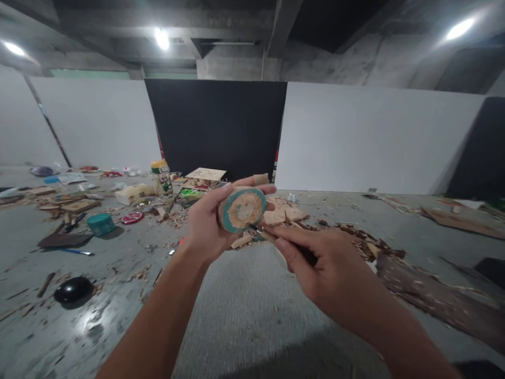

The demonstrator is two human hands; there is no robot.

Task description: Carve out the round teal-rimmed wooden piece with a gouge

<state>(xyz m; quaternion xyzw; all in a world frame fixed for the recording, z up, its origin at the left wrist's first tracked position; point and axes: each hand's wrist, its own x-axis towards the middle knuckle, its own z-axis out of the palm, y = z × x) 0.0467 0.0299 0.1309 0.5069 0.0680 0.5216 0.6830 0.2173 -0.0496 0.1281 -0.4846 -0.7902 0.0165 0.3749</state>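
My left hand point(207, 221) is closed around a round wooden disc point(245, 209), its face tilted toward me. The disc has a teal painted rim and a bare, pale wood middle that looks roughly carved. One finger of this hand wears a tan wrap point(261, 179). In my right hand point(321, 258) is a thin paintbrush point(268, 235) with a wooden handle and a dark tip. That tip touches, or nearly touches, the lower right part of the teal rim. My palm and fingers hide the back of the disc and the far end of the handle.
Wood chips litter the grey floor. At left are a teal tub point(100, 224), a red lid point(132, 217), a blue brush point(78, 252) and a shiny black dome point(73, 290). Behind stands a yellow-capped bottle point(161, 178). A bark slab point(434, 289) lies at right.
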